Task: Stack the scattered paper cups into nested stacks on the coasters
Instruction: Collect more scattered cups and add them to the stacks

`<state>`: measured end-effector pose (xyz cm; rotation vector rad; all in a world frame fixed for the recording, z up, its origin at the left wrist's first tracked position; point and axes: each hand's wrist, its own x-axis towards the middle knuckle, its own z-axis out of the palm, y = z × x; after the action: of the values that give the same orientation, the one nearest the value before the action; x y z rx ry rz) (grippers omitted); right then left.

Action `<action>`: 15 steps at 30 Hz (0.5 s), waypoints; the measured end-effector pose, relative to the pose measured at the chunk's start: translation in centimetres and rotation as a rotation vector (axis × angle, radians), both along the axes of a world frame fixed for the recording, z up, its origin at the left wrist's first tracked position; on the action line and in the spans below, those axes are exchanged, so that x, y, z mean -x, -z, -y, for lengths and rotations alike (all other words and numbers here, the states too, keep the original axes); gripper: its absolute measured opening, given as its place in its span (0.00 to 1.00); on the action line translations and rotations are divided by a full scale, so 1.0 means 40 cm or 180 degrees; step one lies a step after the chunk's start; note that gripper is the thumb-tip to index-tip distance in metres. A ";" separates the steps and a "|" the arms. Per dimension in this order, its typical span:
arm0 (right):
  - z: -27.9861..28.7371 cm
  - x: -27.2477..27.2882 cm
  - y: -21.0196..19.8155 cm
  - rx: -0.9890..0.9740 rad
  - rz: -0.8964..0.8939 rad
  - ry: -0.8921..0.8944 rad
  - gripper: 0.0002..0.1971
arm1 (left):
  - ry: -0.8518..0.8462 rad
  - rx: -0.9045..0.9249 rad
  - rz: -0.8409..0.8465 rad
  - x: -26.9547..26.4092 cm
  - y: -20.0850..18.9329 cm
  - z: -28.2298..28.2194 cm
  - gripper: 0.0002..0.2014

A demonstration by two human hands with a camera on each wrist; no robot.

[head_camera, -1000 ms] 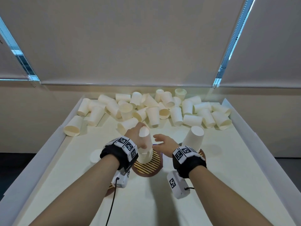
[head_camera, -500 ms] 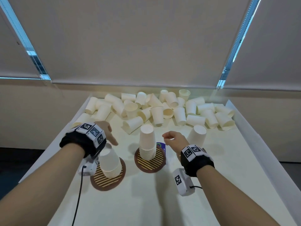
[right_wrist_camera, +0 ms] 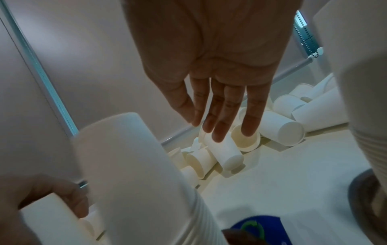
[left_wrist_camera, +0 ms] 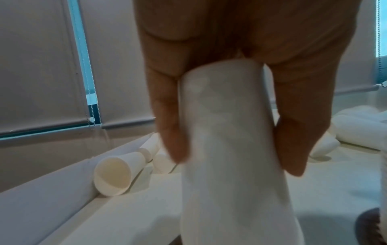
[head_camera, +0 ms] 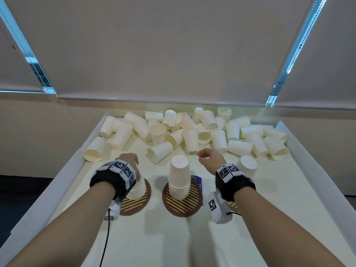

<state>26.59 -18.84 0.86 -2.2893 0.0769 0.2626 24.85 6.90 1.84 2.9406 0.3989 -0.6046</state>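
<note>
Gripping left stack (left_wrist_camera: pixel 228 149) (head view hides fingers (left_wrist_camera: pixel 167 126)), right hand (right_wrist_camera: pixel 211 54) empty

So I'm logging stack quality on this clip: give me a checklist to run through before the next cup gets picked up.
1. Left hand grips the left stack from above, thumb and fingers on its sides: ok.
2. Left stack seated on the left coaster: ok, though it sits near the coaster's far edge.
3. Middle stack upright on the middle coaster, untouched: ok.
4. Right hand free, fingers loose, holding nothing: ok.
5. Loose cups lie within reach at the far end: ok.
6. Right stack centred on its coaster: cannot tell, the wrist hides it.
</note>
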 end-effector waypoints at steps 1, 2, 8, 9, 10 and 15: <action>0.000 -0.018 0.000 0.0062 -0.0020 -0.0006 0.16 | 0.0034 -0.0085 -0.0035 -0.012 -0.003 0.010 0.25; 0.000 -0.039 -0.001 0.0137 -0.0042 -0.0008 0.17 | 0.0081 -0.0134 0.0038 -0.029 -0.007 0.024 0.26; -0.020 -0.168 -0.001 0.0563 0.0141 0.0018 0.21 | -0.0080 0.0346 0.0799 -0.159 0.003 0.132 0.12; -0.028 -0.189 0.002 0.0644 0.0178 -0.0049 0.23 | -0.0191 0.0323 0.0760 -0.179 0.026 0.148 0.16; -0.035 -0.210 0.007 0.0765 0.0188 -0.0147 0.24 | -0.0341 0.0346 0.0751 -0.202 0.058 0.158 0.22; -0.073 -0.300 0.028 0.1641 0.0244 -0.0724 0.28 | -0.0587 -0.0063 0.0795 -0.257 0.133 0.179 0.21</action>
<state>38.58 -15.94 -0.28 -2.8227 -0.1767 0.2972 35.15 -0.26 -3.49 2.9025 0.6393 -0.2089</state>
